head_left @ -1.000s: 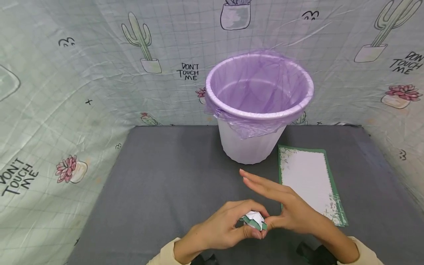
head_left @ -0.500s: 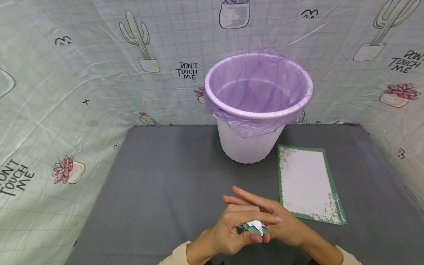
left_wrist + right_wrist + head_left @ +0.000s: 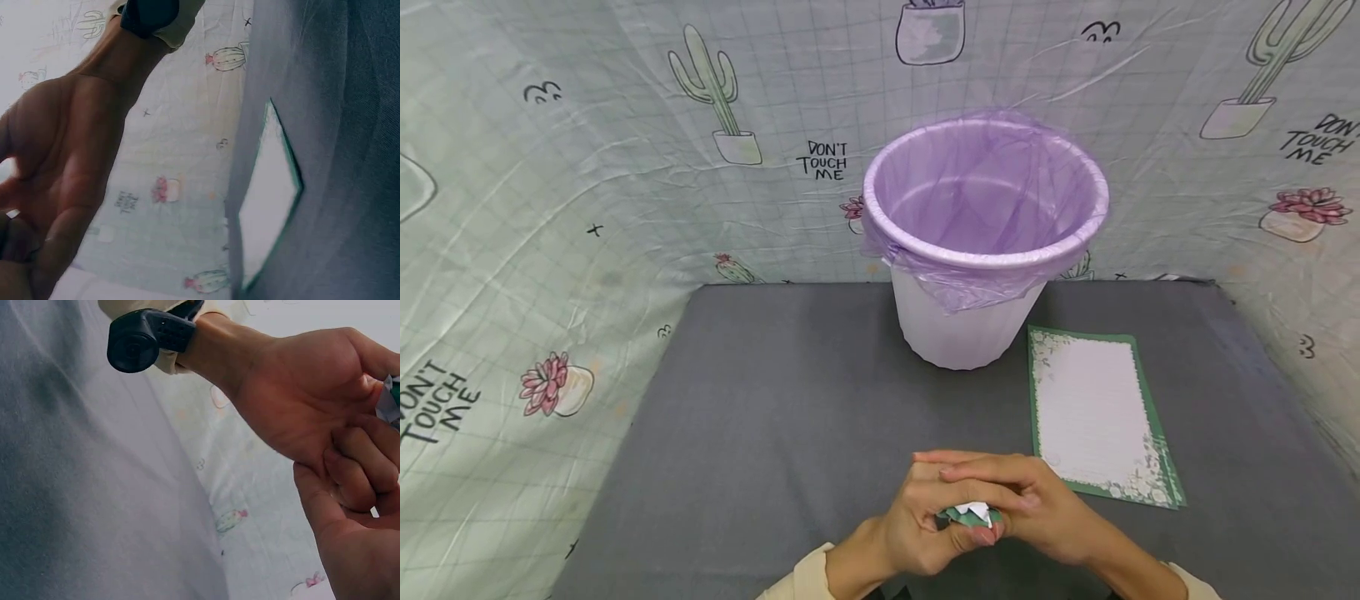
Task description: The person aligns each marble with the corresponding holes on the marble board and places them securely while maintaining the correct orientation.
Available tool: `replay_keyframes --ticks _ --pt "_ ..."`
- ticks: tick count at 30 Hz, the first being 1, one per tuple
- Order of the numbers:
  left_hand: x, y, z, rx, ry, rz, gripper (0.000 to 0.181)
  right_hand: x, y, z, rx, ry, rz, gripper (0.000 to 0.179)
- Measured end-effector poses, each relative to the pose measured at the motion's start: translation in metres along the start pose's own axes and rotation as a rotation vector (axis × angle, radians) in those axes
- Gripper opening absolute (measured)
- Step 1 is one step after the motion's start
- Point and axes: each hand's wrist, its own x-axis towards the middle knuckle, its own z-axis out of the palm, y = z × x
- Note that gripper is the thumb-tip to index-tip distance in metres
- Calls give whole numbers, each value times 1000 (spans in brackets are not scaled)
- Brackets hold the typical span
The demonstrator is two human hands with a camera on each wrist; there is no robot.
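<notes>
Close to the front edge of the head view, a crumpled ball of paper (image 3: 972, 514), white with green at its edges, shows between the two hands. My left hand (image 3: 919, 521) curls around it, thumb below and forefinger above. From the right, my right hand (image 3: 1051, 510) closes over the ball and the left hand's fingers. Much of the ball is hidden inside the clasped hands. At the margin of the right wrist view a bit of the paper ball (image 3: 389, 403) shows by a thumb.
A white bin (image 3: 958, 333) lined with a purple bag stands at the back, mouth upward. To its right, flat sheets of green-bordered paper (image 3: 1093, 417) lie stacked on the grey table (image 3: 760, 400). Cactus-print cloth (image 3: 790, 75) encloses the back and sides.
The right hand's fingers, raised and spread a second ago, have come down over the left hand, and both hands have closed around the paper ball. Bin and sheets have stayed put.
</notes>
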Motion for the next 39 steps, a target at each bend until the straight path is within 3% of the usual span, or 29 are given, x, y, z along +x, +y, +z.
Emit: replay_keyframes --ticks 5,10,12,15,19,21,25,30,34,39 --pt "1 1 -1 82 5 12 47 -2 -2 5 3 62 0 44" --pt "3 3 -1 225 35 72 54 0 -3 11 29 122 -37 40" --pt "5 3 -1 226 36 93 54 1 -5 12 18 133 -47 39" --pt "10 0 -4 205 -2 102 53 4 -10 7 -42 136 -45 37" --pt "16 -6 -10 256 -65 122 50 8 -19 -2 -173 114 -42 47" --pt "17 -6 -13 321 -78 110 52 11 -24 -5 -215 113 -40 56" --pt "15 -1 -21 408 -93 -30 57 17 -32 -12 -206 140 -18 64" --pt "14 4 -32 334 -120 -153 44 25 -44 -15 -298 186 -10 67" --pt "19 4 -40 275 -56 -154 43 28 -49 -16 -385 245 -58 57" --pt "22 2 -47 397 36 -68 43 29 -42 -15 -399 307 -248 42"
